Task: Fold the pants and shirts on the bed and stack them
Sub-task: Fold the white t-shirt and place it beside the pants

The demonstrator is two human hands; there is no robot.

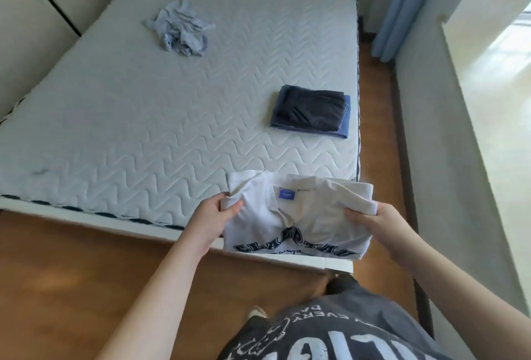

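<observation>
At the near corner of the bed (172, 101), a person's left hand (212, 213) and right hand (376, 220) each pinch a side of a folded white shirt (298, 216), likely to keep its folds while carrying it. Navy lettering crosses its front. A dark folded stack (310, 112) lies near; crumpled pale clothes (181, 29) wait farther away.
</observation>
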